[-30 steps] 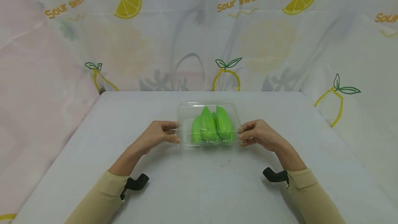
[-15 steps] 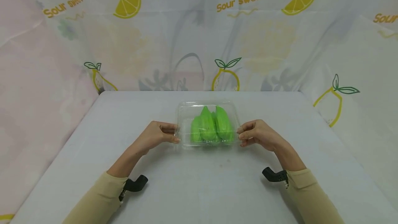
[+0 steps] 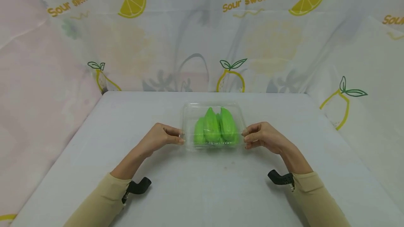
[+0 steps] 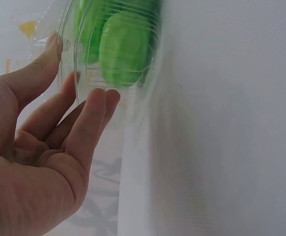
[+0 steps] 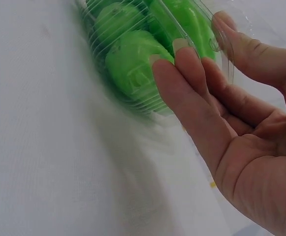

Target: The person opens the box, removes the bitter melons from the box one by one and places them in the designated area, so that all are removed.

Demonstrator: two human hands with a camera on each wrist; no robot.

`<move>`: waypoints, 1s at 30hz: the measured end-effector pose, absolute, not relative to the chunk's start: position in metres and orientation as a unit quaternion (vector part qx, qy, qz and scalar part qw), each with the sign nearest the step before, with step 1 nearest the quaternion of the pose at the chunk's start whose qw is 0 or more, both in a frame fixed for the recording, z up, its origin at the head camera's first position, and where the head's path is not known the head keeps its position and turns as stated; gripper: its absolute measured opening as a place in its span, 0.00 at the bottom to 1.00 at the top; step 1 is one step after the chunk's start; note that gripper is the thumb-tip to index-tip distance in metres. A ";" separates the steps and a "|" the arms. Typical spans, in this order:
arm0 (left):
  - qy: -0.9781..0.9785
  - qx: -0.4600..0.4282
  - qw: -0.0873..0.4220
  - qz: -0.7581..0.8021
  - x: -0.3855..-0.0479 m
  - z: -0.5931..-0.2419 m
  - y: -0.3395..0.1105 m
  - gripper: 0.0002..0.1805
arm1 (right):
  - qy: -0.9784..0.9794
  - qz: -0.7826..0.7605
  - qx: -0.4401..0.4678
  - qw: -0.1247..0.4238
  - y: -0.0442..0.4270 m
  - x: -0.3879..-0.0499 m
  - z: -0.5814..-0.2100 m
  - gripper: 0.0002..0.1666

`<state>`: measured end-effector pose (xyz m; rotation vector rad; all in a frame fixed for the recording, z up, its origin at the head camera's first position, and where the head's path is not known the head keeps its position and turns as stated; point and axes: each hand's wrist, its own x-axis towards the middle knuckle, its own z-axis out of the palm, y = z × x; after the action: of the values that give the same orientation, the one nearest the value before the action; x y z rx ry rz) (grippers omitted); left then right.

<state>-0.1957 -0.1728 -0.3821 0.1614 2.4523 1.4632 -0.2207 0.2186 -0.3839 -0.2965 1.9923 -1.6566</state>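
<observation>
A clear plastic box (image 3: 192, 115) with its lid down lies at the middle of the table, holding several green ridged vegetables (image 3: 212, 125). My left hand (image 3: 157, 138) pinches the box's left rim, its thumb near the front corner. At the right rim my right hand (image 3: 266, 136) pinches the plastic between thumb and fingers. In the left wrist view the left hand (image 4: 44, 128) has its thumb on the rim (image 4: 77, 54) and fingers beneath. The right wrist view shows the right hand (image 5: 231, 108) gripping the rim beside the vegetables (image 5: 135, 64).
The white table (image 3: 205, 188) surrounds the box. A pale cloth (image 3: 202, 45) printed with lemons hangs behind and at both sides. Black wrist mounts (image 3: 139, 186) stick out from both sleeves over the table.
The view has shifted slightly. Both hands stay at the sides of the box, and the left fingers lie slightly differently at its rim.
</observation>
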 end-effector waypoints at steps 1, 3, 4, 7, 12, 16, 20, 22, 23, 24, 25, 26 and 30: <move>0.849 0.056 0.141 0.506 -0.196 -0.382 -0.173 0.22 | 0.736 -0.613 -0.111 0.265 0.219 -0.221 -0.384 0.24; 0.850 0.056 0.142 0.504 -0.196 -0.382 -0.174 0.22 | 0.735 -0.613 -0.115 0.267 0.219 -0.222 -0.385 0.25; 0.850 0.056 0.143 0.504 -0.196 -0.382 -0.174 0.22 | 0.735 -0.613 -0.116 0.268 0.218 -0.222 -0.385 0.25; 0.846 0.062 0.149 0.508 -0.196 -0.382 -0.177 0.23 | 0.735 -0.611 -0.121 0.269 0.218 -0.223 -0.385 0.24; 0.838 0.084 0.164 0.514 -0.198 -0.382 -0.183 0.26 | 0.737 -0.604 -0.133 0.272 0.218 -0.225 -0.384 0.23; 0.835 0.098 0.176 0.512 -0.200 -0.382 -0.187 0.27 | 0.741 -0.596 -0.143 0.274 0.218 -0.226 -0.383 0.17; 0.832 0.097 0.188 0.512 -0.201 -0.383 -0.190 0.28 | 0.747 -0.585 -0.149 0.278 0.218 -0.225 -0.380 0.09; 0.830 0.099 0.193 0.514 -0.202 -0.383 -0.190 0.28 | 0.752 -0.577 -0.150 0.280 0.218 -0.224 -0.378 0.07; 0.828 0.101 0.194 0.516 -0.202 -0.383 -0.190 0.28 | 0.755 -0.573 -0.149 0.280 0.218 -0.224 -0.378 0.07; 0.826 0.101 0.195 0.520 -0.203 -0.382 -0.190 0.28 | 0.760 -0.569 -0.149 0.277 0.218 -0.223 -0.377 0.08; 0.823 0.107 0.196 0.523 -0.203 -0.382 -0.190 0.28 | 0.768 -0.561 -0.147 0.273 0.218 -0.222 -0.375 0.09; 0.821 0.110 0.197 0.524 -0.203 -0.382 -0.189 0.28 | 0.776 -0.552 -0.144 0.269 0.219 -0.221 -0.374 0.11; 0.816 0.117 0.201 0.529 -0.202 -0.380 -0.188 0.28 | 0.805 -0.523 -0.129 0.250 0.219 -0.216 -0.368 0.20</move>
<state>-0.2023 -0.1881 -0.3805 0.3264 2.2793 1.4778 -0.2165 0.2187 -0.3677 -0.3507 2.1914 -1.4241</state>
